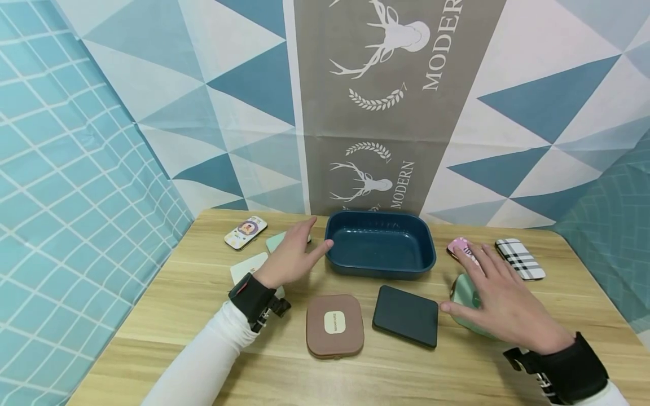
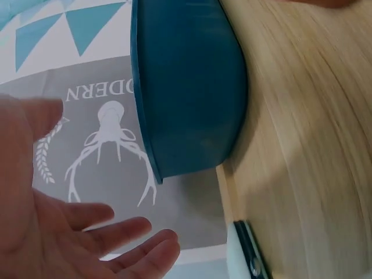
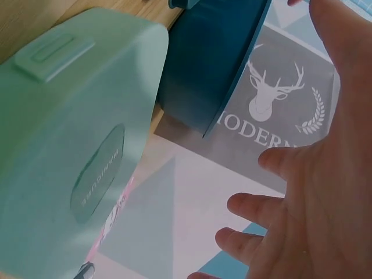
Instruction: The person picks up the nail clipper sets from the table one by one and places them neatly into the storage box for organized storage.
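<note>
My left hand [image 1: 289, 254] hovers with fingers spread just left of the dark blue tray [image 1: 381, 272], holding nothing. Partly covered beneath it are a pale flat case [image 1: 244, 268] and a mint case [image 1: 275, 241]. On the right, my right hand [image 1: 513, 304] reaches over a green manicure case [image 1: 462, 293], its fingers extended and empty. The right wrist view shows the label and clasp of this green case [image 3: 75, 133], with the palm [image 3: 325, 197] apart from it. A pink patterned case [image 1: 457, 246] lies partly hidden beyond the right fingertips.
A brown case [image 1: 317, 321] labelled manicure and a dark flat case [image 1: 406, 316] lie in front of the tray. Toward the back left is a white illustrated case [image 1: 246, 232]; a plaid case [image 1: 520, 259] lies at the back right. A patterned cloth [image 1: 254, 101] hangs behind the table.
</note>
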`<state>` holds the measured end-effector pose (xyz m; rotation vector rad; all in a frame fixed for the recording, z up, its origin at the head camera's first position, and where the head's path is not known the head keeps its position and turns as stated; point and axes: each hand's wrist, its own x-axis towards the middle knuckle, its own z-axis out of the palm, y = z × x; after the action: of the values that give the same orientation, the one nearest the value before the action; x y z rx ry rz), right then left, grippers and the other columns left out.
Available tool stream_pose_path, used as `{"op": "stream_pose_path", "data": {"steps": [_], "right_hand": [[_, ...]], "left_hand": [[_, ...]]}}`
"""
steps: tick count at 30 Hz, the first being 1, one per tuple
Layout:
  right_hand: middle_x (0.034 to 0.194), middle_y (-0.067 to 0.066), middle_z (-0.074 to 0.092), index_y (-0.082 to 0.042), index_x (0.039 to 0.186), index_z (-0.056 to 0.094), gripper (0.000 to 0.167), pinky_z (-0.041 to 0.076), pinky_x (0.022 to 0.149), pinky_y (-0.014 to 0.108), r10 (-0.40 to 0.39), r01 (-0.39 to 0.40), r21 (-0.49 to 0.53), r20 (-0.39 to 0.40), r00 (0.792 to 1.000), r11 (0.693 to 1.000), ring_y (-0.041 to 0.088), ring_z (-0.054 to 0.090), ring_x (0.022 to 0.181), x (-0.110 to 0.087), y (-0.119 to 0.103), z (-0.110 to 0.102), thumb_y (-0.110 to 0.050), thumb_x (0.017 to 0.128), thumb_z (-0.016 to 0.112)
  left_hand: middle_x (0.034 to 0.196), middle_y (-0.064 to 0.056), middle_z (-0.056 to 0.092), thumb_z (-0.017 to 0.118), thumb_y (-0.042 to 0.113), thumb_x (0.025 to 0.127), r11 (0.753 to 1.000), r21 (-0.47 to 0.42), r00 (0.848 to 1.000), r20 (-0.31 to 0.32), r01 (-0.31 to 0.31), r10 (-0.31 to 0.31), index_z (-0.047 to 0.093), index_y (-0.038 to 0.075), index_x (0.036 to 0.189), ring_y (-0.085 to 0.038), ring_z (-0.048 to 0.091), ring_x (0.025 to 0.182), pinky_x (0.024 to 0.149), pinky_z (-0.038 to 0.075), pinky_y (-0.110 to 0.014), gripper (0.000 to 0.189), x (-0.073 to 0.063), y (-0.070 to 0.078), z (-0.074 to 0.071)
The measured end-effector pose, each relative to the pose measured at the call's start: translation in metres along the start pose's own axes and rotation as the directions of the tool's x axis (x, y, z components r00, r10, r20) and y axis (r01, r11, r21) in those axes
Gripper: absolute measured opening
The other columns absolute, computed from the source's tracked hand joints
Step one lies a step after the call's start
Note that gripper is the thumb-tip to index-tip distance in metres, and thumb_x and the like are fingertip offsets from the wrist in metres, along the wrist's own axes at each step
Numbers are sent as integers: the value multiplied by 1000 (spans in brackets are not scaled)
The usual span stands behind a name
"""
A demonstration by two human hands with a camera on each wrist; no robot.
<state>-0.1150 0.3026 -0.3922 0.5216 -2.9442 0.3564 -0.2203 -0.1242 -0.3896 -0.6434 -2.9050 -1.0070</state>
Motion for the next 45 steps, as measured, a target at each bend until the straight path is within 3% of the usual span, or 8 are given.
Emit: {"op": "stream_pose_path", "data": {"steps": [7,12,17,23,29,36,40,45], "right_hand": [[165,30,28,-21,172,16,118,24,109,81,7,-7,-12,8,1000,1000,59,24,149,-1,6,-4,-72,85,77],[159,29,37,-17,171,24,120,32,104,78,-19,18,-31,-13,1000,999,59,35,142,-5,12,-6,-75,81,78],[156,28,40,-7,165,34,121,37,103,77,2,-2,-31,23,1000,1000,58,40,138,-8,18,-7,-79,78,78],[153,30,41,1,157,42,123,42,99,75,20,-18,-33,78,997,999,57,43,133,-9,22,-7,-81,74,79],[156,35,37,3,155,43,128,41,97,78,39,-36,-29,117,992,999,60,40,134,-10,29,-6,-85,70,78],[149,34,46,4,152,47,134,51,88,71,68,-62,-38,164,984,997,55,53,123,-10,37,-2,-90,61,79],[146,34,48,6,151,47,137,53,84,68,83,-77,-38,186,979,996,53,55,119,-12,42,0,-89,59,81],[146,37,47,7,151,47,139,51,86,70,90,-85,-36,208,974,996,56,53,122,-14,46,2,-89,57,81]], "left_hand": [[152,-28,49,57,43,111,994,-94,998,-23,51,-54,31,-5,163,-41,57,131,109,47,-53,75,11,-2,8],[144,-28,57,58,36,111,986,-134,994,-30,96,-101,37,-7,160,-39,63,120,104,51,-52,68,19,-1,13],[138,-25,61,59,31,110,976,-167,989,-32,139,-147,43,-6,157,-37,64,118,103,51,-51,62,25,1,16],[124,-20,66,59,24,110,966,-213,987,-34,149,-159,48,-7,153,-32,66,109,94,54,-47,55,29,0,21],[117,-18,67,59,19,110,955,-255,986,-28,150,-162,50,-9,150,-31,66,104,93,53,-47,50,31,-2,25],[114,-17,66,57,14,108,943,-287,984,-17,165,-178,53,-9,148,-31,64,105,95,52,-46,46,32,-4,28],[110,-17,66,57,10,108,930,-332,984,-19,160,-176,55,-10,146,-28,66,94,84,54,-39,43,33,-4,30],[106,-17,64,55,6,107,888,-428,982,-8,169,-191,55,-12,145,-19,63,77,68,56,-29,42,34,-4,34]]}}
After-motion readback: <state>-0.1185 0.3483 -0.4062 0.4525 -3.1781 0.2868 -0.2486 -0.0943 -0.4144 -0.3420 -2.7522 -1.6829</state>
